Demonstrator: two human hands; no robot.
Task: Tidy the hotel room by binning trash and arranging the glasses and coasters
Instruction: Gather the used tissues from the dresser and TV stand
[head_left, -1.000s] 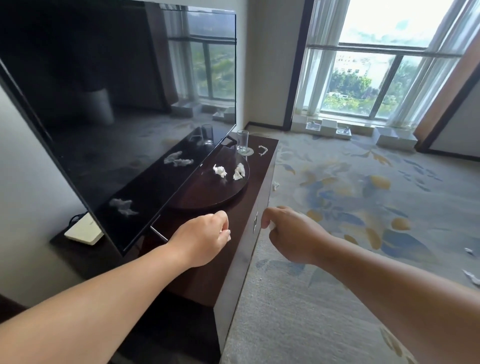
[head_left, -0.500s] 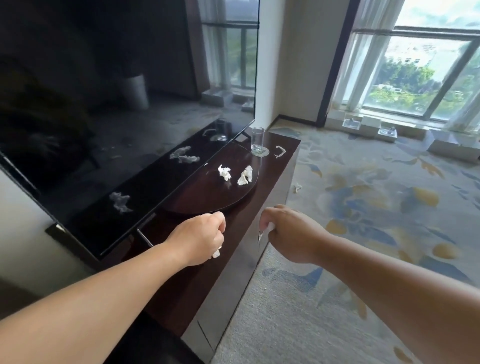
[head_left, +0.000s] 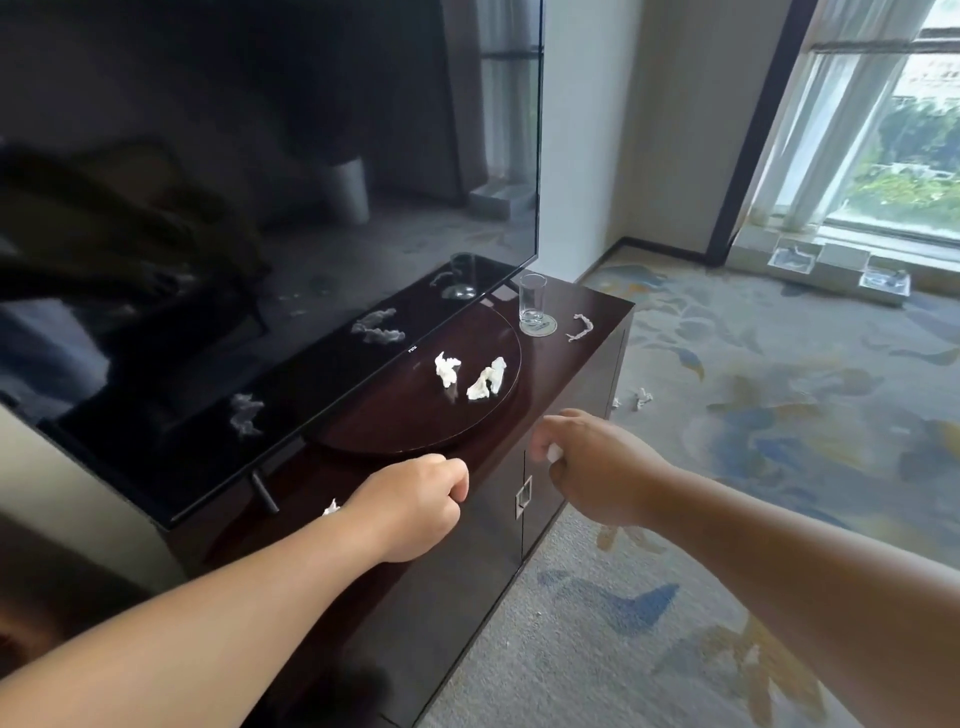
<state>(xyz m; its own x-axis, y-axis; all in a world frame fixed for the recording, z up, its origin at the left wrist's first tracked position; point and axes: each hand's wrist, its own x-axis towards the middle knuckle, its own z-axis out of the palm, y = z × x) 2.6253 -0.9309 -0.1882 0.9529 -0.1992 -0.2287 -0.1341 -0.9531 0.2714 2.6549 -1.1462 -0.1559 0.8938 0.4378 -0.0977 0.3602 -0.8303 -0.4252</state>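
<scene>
The right hand (head_left: 597, 467), still pinching a white scrap (head_left: 555, 453), and the left hand (head_left: 410, 506), curled (around what, I couldn't tell), had closed in on the glass (head_left: 532, 299) atop its coaster (head_left: 540, 328), with tissue wads (head_left: 447, 369) near the glass awaiting binning.

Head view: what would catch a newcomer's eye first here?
Two crumpled tissues lie on the round tray atop the dark cabinet, by the black TV. Behind them a clear glass stands on a coaster beside a twisted paper strip. In front, the right hand pinches a white scrap.
</scene>
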